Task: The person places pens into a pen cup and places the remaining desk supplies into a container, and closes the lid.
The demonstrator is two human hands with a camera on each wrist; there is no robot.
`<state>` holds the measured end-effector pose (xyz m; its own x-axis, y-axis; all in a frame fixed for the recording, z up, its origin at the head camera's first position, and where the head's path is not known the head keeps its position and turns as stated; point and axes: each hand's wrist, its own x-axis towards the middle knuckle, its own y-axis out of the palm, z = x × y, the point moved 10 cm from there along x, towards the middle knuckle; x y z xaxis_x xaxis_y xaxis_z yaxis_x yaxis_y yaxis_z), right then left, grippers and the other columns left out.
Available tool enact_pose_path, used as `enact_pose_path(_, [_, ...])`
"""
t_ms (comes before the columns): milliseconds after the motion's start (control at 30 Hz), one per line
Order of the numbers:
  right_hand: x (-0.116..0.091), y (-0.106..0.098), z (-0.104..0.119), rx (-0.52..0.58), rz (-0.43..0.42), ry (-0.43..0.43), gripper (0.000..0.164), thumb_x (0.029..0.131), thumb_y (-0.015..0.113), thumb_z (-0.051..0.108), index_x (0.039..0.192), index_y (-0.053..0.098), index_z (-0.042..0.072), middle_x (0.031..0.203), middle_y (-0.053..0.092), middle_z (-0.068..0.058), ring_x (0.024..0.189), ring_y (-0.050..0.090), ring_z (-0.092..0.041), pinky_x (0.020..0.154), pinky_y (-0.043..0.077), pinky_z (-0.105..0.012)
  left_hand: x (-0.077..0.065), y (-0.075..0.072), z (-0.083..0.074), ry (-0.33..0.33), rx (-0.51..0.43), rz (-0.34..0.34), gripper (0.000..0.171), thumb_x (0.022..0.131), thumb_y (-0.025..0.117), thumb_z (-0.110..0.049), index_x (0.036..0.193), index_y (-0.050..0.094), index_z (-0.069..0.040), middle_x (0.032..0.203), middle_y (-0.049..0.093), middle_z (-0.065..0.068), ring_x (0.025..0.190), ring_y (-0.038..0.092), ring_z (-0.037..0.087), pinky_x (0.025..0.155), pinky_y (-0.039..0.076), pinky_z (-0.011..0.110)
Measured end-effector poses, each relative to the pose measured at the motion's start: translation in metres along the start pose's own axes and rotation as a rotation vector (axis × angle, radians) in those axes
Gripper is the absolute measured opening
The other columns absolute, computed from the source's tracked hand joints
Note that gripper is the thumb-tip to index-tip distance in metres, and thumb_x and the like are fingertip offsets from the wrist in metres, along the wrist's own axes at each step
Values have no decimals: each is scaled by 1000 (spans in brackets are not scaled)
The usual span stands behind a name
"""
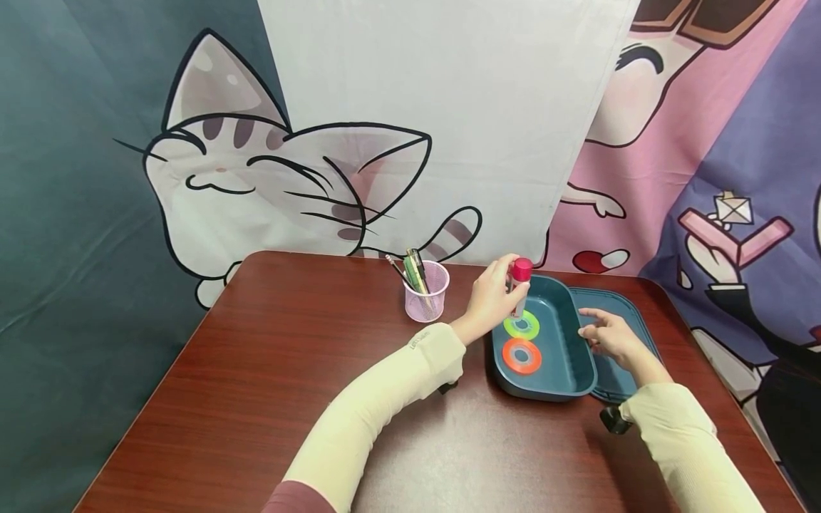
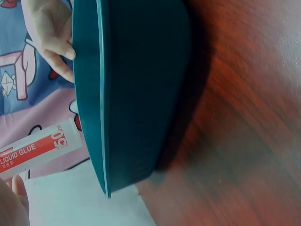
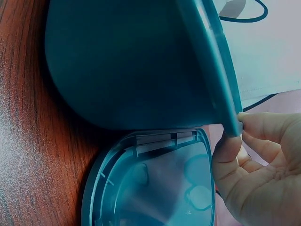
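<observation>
My left hand [image 1: 490,298] grips a clear bottle of liquid glue [image 2: 37,149] with a red cap [image 1: 522,268], upright above the far left part of a dark teal box [image 1: 559,342]. The bottle's label is red and white in the left wrist view. At the box's right side, my right hand [image 1: 617,343] pinches the rim between thumb and fingers, as the right wrist view shows [image 3: 263,162]. Inside the box lie a green tape roll [image 1: 529,328] and an orange tape roll [image 1: 511,358], side by side along the left wall.
A teal lid [image 1: 623,308] lies on the brown table [image 1: 269,370], partly beneath or beside the box's right side. Left of the box stands a pink mesh cup [image 1: 423,308] holding several pens and pencils. A cartoon-printed cloth [image 1: 449,85] hangs behind the table.
</observation>
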<state>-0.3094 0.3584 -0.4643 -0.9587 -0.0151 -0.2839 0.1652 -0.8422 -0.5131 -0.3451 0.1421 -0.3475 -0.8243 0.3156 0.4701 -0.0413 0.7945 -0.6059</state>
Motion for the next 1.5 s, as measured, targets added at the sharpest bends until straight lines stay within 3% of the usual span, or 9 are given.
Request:
enact_pose_path(500, [1, -1, 1, 2, 2, -3, 58, 86, 49, 9, 136, 23, -2, 82, 50, -2, 65, 47, -9, 62, 47, -32, -12, 37, 2, -87, -182, 99, 46, 79, 65, -24, 120, 46, -15, 92, 58, -3, 78, 54, 6, 60, 41, 9])
enact_pose_path(733, [2, 0, -1, -1, -3, 13, 58, 86, 49, 9, 137, 23, -2, 85, 51, -4, 66, 48, -10, 62, 48, -30, -24, 60, 11, -202, -229, 169, 47, 77, 68, -23, 119, 48, -19, 90, 59, -4, 73, 52, 2, 59, 43, 10])
enact_pose_path(1000, [2, 1, -1, 0, 0, 10, 57, 87, 49, 9, 136, 23, -2, 83, 51, -4, 65, 48, -9, 62, 48, -31, -33, 79, 15, -243, -252, 194, 45, 76, 68, -23, 117, 49, -17, 91, 62, 0, 71, 55, 0, 60, 45, 11])
enact_pose_path(1233, [2, 0, -2, 6, -6, 10, 57, 87, 49, 9, 136, 23, -2, 82, 50, -3, 64, 48, -9, 61, 48, -30, -40, 97, 24, -367, -328, 226, 45, 75, 70, -23, 116, 52, -21, 93, 64, 0, 70, 56, 1, 61, 46, 14])
enact_pose_path(1500, [1, 0, -2, 13, -5, 11, 57, 87, 49, 9, 136, 23, -2, 83, 50, -4, 64, 47, -10, 61, 47, -30, -45, 107, 27, -441, -335, 216, 44, 73, 71, -23, 114, 54, -20, 83, 60, -2, 65, 51, 3, 56, 45, 16])
